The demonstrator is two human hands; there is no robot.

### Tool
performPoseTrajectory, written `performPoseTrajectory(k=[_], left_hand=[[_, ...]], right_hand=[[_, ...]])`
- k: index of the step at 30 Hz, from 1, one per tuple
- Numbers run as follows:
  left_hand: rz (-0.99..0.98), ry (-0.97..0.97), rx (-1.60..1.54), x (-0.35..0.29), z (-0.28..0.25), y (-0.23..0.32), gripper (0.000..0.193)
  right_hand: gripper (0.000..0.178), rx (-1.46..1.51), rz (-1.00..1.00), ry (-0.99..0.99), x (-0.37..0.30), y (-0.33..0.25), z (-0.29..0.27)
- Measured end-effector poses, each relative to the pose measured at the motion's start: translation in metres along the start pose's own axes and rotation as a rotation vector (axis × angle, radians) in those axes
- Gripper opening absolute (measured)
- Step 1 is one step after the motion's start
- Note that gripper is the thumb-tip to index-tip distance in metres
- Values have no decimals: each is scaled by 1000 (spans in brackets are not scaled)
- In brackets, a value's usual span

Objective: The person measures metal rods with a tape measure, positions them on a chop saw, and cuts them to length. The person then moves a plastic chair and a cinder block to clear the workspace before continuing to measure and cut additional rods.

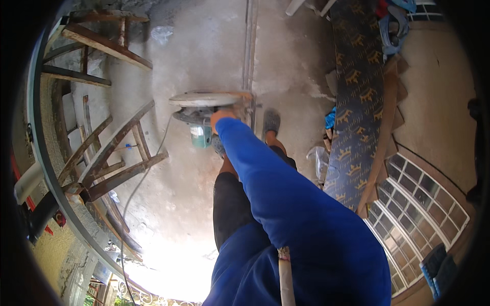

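Apparently gripping the crosswise, green-bodied disc saw [200, 136] with the right hand [223, 118], beside long bars [247, 51] running straight ahead, with the left hand out of view.

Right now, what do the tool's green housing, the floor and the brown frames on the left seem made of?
Green housing: smooth, evenly coloured; perhaps hard plastic or painted metal. Floor: probably bare concrete, grey, matt and blotchy. Brown frames: perhaps rusted metal, given patchy brown bars; possibly wood.

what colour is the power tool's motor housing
The motor housing is teal green, clearest in head view.
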State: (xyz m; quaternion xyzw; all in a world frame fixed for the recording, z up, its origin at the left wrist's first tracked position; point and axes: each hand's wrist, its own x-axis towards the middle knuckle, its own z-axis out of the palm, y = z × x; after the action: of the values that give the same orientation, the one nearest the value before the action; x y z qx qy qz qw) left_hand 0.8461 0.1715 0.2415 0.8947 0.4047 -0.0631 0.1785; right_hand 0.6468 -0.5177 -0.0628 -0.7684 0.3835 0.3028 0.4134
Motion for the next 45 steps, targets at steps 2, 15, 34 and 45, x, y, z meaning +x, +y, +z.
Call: performPoseTrajectory(k=[2, 15, 34, 45], left_hand=[[-13, -6, 16, -5, 1, 4, 55], [-34, -75, 165, -18, 34, 30, 52], [-127, -171, 608, -39, 2, 13, 50], [-186, -274, 533, 64, 172, -47, 62]], right_hand=[[31, 59, 93, 23, -4, -6, 6], [32, 172, 259, -32, -2, 64, 23], [43, 135, 167, -74, 10, 185, 68], [44, 116, 107, -39, 28, 226, 97]])
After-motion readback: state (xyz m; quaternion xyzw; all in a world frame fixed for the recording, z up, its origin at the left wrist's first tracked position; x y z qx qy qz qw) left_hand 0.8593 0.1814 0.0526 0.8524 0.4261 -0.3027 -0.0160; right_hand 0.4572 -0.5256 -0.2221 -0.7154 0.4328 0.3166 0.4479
